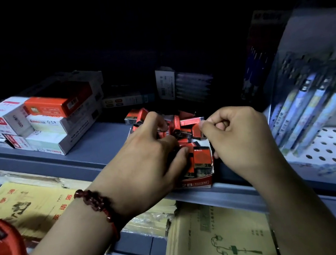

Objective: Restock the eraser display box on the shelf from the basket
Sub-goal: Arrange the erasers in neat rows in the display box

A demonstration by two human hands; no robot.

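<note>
The display box (199, 184) sits at the front edge of the grey shelf (101, 139), heaped with red erasers (185, 123). The left hand (145, 157), a dark bead bracelet (97, 204) on its wrist, reaches into the heap, fingers curled down around erasers and thumb pressed to one at the front. The right hand (238, 140) is curled tight at the box's right side, thumb against forefinger; I cannot tell whether it pinches anything. The red basket (1, 243) is low on the left.
</note>
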